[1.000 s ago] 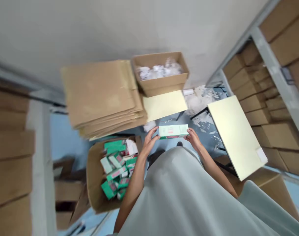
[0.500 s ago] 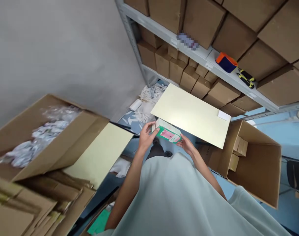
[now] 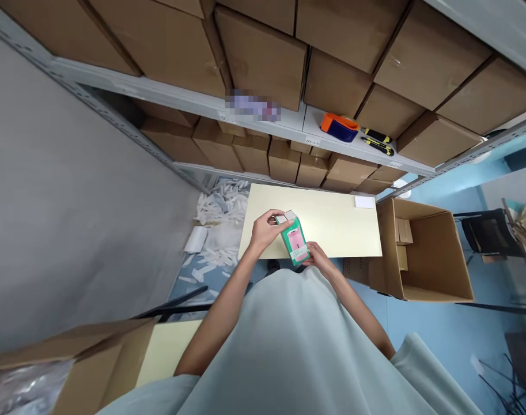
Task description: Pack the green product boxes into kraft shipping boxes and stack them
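Note:
A small green box with a pink picture and a white label on its front is held before my body, over the near edge of a pale yellow table. Its white end points up and away from me; flaps there seem to stand partly up. My left hand grips the box near that upper end, thumb across the front. At the lower right corner, my right hand has its fingers closed on the box; some fingertips are hidden behind it.
A large cardboard carton with small boxes inside stands right of the table. Beyond it a metal shelf carries brown boxes, an orange-and-blue tape dispenser and yellow-black cutters. Paper scraps cover the floor at left.
My view has turned to the right, so the table and shelf now lie straight ahead. The green box has been turned from lengthwise to steeply tilted, still in both hands.

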`<action>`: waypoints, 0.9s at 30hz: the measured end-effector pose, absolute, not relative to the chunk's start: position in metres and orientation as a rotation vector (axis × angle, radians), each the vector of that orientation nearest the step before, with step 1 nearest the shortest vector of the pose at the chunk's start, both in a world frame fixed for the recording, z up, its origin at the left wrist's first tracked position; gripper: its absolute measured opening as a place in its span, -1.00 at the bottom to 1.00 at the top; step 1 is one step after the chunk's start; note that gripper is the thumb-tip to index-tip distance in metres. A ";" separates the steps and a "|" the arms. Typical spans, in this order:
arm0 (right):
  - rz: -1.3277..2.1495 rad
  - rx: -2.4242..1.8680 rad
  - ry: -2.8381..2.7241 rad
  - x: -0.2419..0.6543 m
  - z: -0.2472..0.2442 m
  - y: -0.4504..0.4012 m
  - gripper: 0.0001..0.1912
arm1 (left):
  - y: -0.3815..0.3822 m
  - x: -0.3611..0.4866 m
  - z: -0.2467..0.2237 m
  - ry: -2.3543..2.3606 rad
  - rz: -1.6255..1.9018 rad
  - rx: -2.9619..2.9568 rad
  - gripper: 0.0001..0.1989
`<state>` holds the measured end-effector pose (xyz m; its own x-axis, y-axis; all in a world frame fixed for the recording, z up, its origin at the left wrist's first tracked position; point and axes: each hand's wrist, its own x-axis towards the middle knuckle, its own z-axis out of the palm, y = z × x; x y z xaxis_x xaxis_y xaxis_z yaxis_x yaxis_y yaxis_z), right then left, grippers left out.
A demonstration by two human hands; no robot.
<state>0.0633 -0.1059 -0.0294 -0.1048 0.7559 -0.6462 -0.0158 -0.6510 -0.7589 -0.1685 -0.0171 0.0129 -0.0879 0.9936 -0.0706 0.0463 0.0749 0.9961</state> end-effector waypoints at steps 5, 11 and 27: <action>1.498 -1.837 -1.269 0.053 -0.013 -0.084 -0.29 | 0.033 -0.168 0.008 1.389 1.153 1.147 -0.44; 0.948 -2.088 -1.707 0.043 -0.003 -0.050 -0.27 | 0.059 -0.145 0.012 1.503 1.169 1.092 -0.41; 1.946 -1.146 -0.988 0.081 0.038 -0.006 -0.26 | -0.021 -0.145 0.016 0.890 0.883 0.748 -0.16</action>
